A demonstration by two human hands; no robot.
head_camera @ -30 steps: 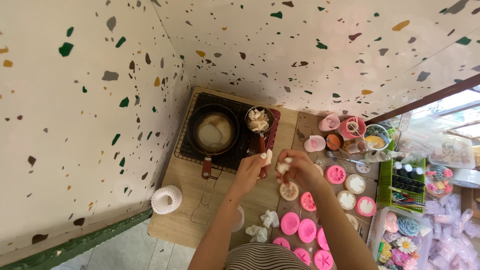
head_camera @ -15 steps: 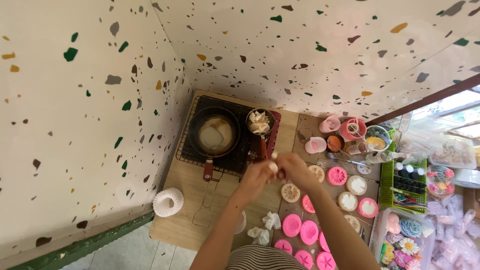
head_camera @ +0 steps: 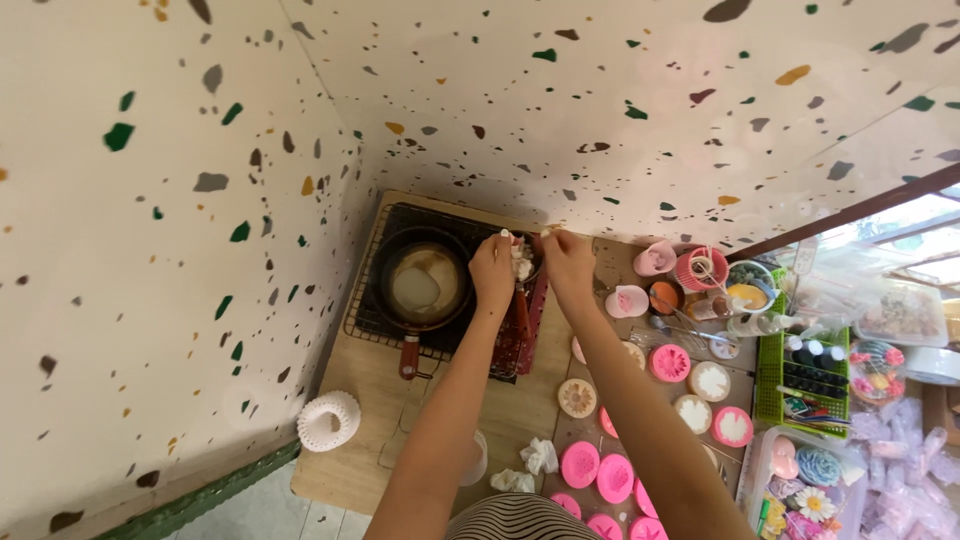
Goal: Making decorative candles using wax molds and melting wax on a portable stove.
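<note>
My left hand (head_camera: pixel 492 272) and my right hand (head_camera: pixel 568 262) are both raised over a small saucepan (head_camera: pixel 522 262) of white wax-like chunks, which they mostly hide. Each hand's fingers are pinched together around a small white piece at the fingertips. The saucepan's red handle (head_camera: pixel 521 322) runs back toward me under my left wrist. To the left, a larger dark pan (head_camera: pixel 424 281) with pale, partly melted contents sits on a wire rack (head_camera: pixel 366 322) over a black stove.
The stove stands on a wooden board (head_camera: pixel 520 412) in a speckled wall corner. A white ribbed mould (head_camera: pixel 329 421), crumpled tissues (head_camera: pixel 540 455), several pink silicone moulds (head_camera: pixel 579 465), small cups (head_camera: pixel 628 301), a green basket (head_camera: pixel 797 352) and a clear box of flower shapes (head_camera: pixel 806 478) lie around.
Both hands moved away from my body, from above the board near the moulds up to the small saucepan, carrying the white pieces. The view tilted slightly.
</note>
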